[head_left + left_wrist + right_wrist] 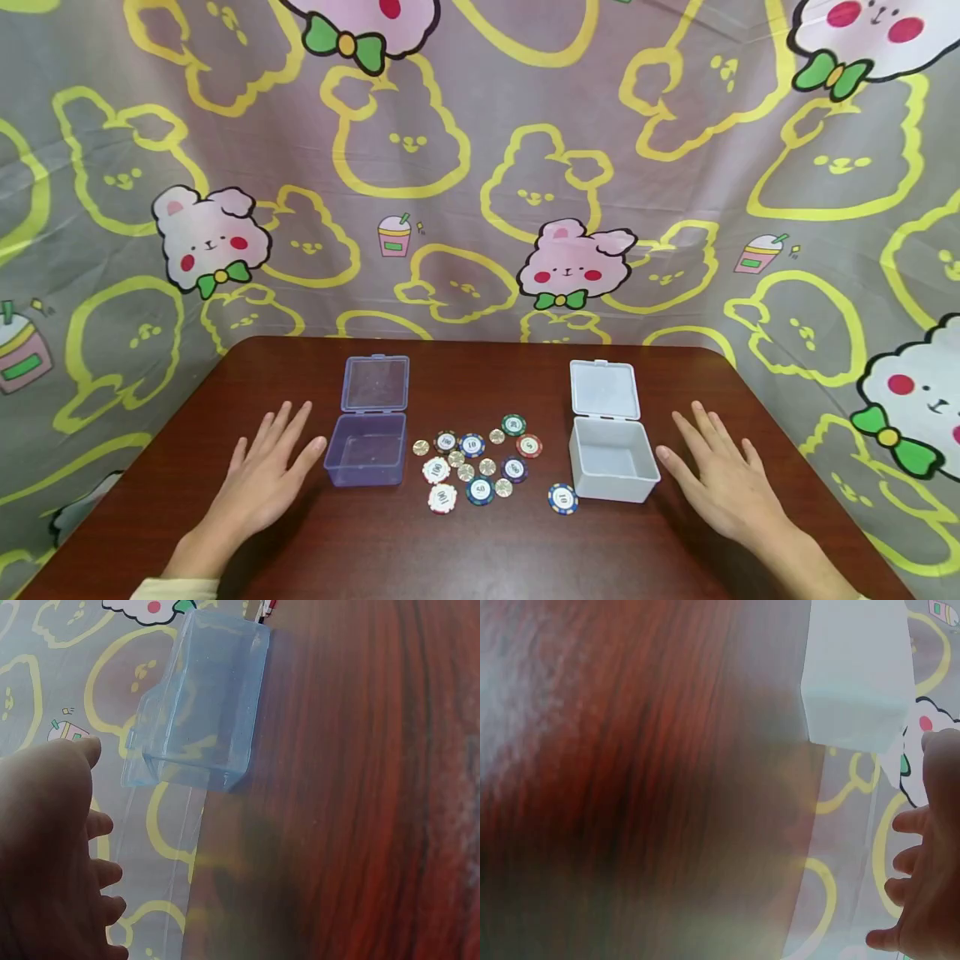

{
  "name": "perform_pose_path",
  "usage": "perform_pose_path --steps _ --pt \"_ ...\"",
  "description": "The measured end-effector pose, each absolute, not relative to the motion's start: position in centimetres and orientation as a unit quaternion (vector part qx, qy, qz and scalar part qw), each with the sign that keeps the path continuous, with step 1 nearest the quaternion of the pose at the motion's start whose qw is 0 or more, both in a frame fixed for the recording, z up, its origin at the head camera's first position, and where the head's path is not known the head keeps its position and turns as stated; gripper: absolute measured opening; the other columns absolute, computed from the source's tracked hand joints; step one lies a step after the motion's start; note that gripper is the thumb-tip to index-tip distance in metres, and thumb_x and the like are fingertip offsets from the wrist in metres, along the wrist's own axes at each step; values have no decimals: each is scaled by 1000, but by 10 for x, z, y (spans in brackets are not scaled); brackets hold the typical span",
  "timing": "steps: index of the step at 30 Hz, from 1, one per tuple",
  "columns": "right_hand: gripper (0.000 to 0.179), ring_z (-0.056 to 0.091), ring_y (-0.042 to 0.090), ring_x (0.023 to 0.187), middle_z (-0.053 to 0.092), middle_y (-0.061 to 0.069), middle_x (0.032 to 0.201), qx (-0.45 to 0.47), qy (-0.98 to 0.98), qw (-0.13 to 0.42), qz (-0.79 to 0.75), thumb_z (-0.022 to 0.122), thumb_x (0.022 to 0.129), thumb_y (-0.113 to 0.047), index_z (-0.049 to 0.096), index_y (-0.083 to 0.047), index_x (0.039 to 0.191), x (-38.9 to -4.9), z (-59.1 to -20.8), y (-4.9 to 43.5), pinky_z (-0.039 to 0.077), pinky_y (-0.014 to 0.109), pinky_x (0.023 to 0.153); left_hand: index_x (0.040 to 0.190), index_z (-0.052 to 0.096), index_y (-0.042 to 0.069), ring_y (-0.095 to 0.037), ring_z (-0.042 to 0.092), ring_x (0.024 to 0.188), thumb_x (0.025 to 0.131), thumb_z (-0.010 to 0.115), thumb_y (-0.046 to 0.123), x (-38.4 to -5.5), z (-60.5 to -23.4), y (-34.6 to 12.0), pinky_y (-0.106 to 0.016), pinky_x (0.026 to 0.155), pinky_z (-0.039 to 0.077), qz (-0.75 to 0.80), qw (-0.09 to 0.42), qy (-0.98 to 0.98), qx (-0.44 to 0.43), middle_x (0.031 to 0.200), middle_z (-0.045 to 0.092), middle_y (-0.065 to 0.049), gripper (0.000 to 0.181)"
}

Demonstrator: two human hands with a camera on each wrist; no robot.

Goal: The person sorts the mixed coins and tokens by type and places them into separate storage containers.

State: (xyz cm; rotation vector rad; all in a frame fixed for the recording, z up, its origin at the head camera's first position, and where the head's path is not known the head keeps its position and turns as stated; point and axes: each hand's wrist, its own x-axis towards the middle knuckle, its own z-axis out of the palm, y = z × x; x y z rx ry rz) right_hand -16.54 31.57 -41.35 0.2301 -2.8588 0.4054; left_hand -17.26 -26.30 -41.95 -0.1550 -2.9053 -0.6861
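Observation:
My left hand (262,475), fingers spread and holding nothing, is just left of a clear bluish-purple plastic box (366,479) with its lid raised. On the other side, my right hand (723,492) lies with straight, spread fingers to the right of a white plastic box (618,487), whose lid also stands up. Both boxes have nothing inside. Between them lie several poker chips, among them a white chip (442,498), a red chip (528,446) and a green chip (513,425), mixed with several small gold coins (504,487). One blue chip (562,499) sits by the white box's front left corner.
The dark reddish-brown wooden table (480,558) carries everything. A grey cloth (465,217) printed with yellow outlines and pink bunny faces hangs behind the table and along both sides.

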Motion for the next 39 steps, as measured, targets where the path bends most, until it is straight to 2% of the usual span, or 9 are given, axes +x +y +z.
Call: perform_pose_path --steps 8,15,21,23,26,30,33,39 --pt "66 30 46 143 31 24 158 87 -965 145 202 49 104 -47 42 0 150 -166 -407 309 31 69 101 162 17 12 -50 11 147 106 34 53 -175 -422 -263 -76 107 9 -252 70 -964 -49 163 15 -26 71" --pt "66 35 46 139 37 23 155 84 -956 154 236 51 104 -46 42 -1 150 -163 -402 304 32 67 102 161 17 8 -52 17 145 107 34 53 -175 -424 -262 -74 108 14 -280 69 -956 -44 161 18 -29 72" --pt "56 45 44 131 51 21 144 86 -939 199 267 60 101 -39 49 -5 145 -159 -397 296 37 63 99 161 12 7 -53 18 144 106 35 54 -177 -424 -259 -72 109 19 -331 54 -942 -30 161 17 -29 76" --pt "52 50 41 128 56 17 139 89 -932 220 276 63 100 -35 53 -6 142 -157 -396 292 41 56 96 161 11 6 -53 19 143 106 35 54 -178 -425 -258 -71 109 20 -350 47 -935 -24 161 18 -29 77" --pt "47 59 31 113 63 12 129 96 -919 246 293 69 97 -28 58 -6 136 -156 -393 283 50 38 87 160 11 4 -54 23 142 106 35 53 -180 -424 -255 -71 109 21 -376 43 -925 -16 159 21 -32 77" --pt "42 64 14 88 70 6 112 105 -900 254 338 75 93 -20 62 -7 131 -153 -390 270 51 17 70 159 10 1 -52 25 142 107 36 51 -184 -424 -252 -68 111 21 -415 35 -909 -12 156 25 -34 77" --pt "40 64 7 80 71 3 104 110 -888 241 376 75 92 -17 64 -9 129 -152 -390 261 51 15 67 158 8 -3 -50 22 144 108 38 46 -186 -424 -250 -65 113 20 -459 31 -888 -17 155 23 -37 77" --pt "37 66 9 80 71 0 99 124 -869 225 423 74 92 -12 65 -9 128 -151 -392 247 52 18 69 157 6 -6 -49 23 144 109 40 40 -192 -429 -244 -60 116 20 -510 23 -860 -6 155 23 -38 75"
